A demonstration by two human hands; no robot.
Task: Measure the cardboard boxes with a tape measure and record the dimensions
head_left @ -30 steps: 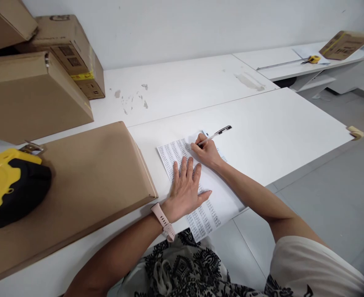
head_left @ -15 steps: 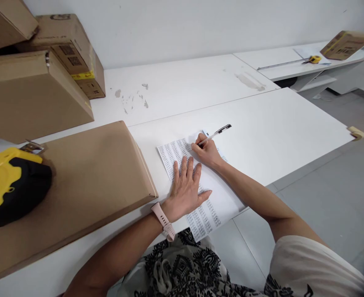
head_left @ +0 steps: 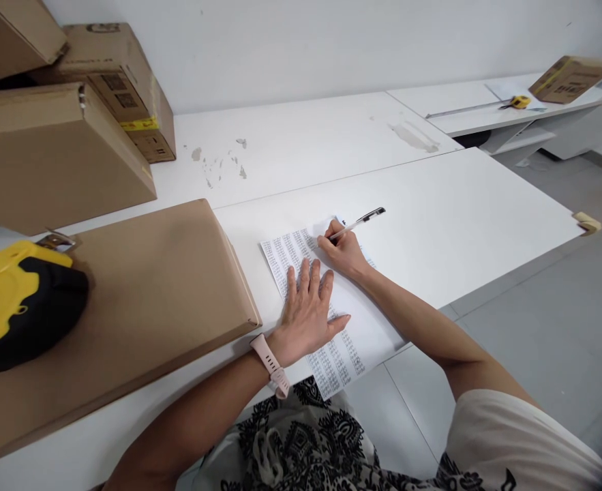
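A sheet of paper with columns of small handwriting lies on the white table, one edge reaching past the table's front. My left hand rests flat on it, fingers spread, a pink watch band round the wrist. Just beyond, my right hand grips a pen with a clear barrel and black cap end, tilted up to the right. Its tip is hidden behind my fingers, close to the written columns. A bit of blue print shows at the paper's far edge, beside my right hand.
A flat cardboard box lies left of the paper, bearing a large yellow-and-black tape measure. More cardboard boxes are stacked behind it. On the far-right table are a small yellow tape measure and a box. The table has peeled patches.
Both hands stay almost in place on the paper. The pen's upper end has shifted very slightly to the right, and the camera view has moved a little.
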